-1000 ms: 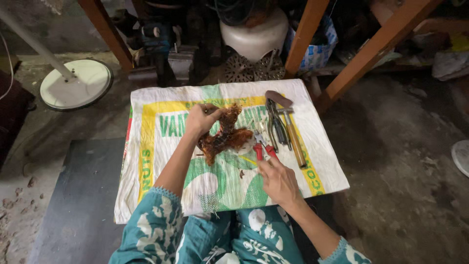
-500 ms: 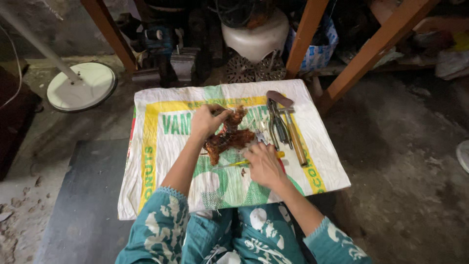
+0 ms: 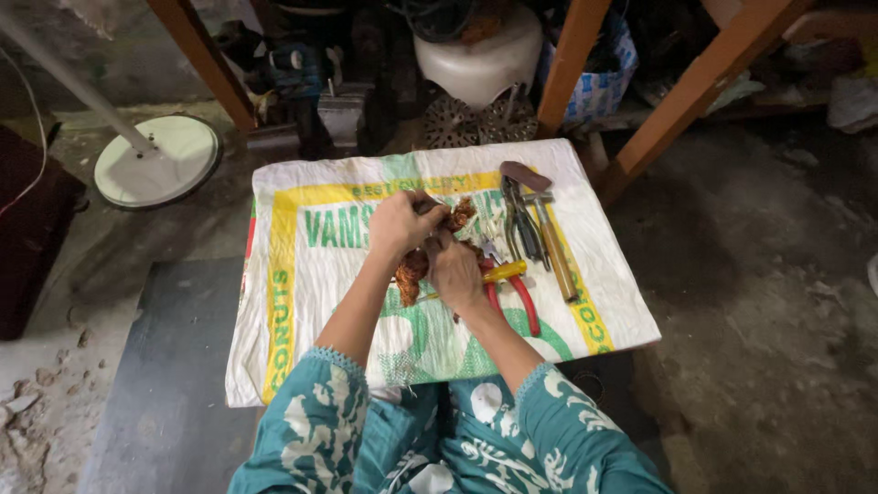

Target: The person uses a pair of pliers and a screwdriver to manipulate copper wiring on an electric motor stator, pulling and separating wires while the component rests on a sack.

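Down at the middle of the white printed sack (image 3: 320,302), both the left hand (image 3: 398,224) and the right hand (image 3: 455,270) grip a rusty brown clump (image 3: 412,270), with red-handled pliers (image 3: 521,297) at four o'clock and a hammer (image 3: 547,229) at three o'clock.

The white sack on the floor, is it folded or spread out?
Spread out. The sack lies flat and open, with the tools lying on it, and both hands, left and right, work above it.
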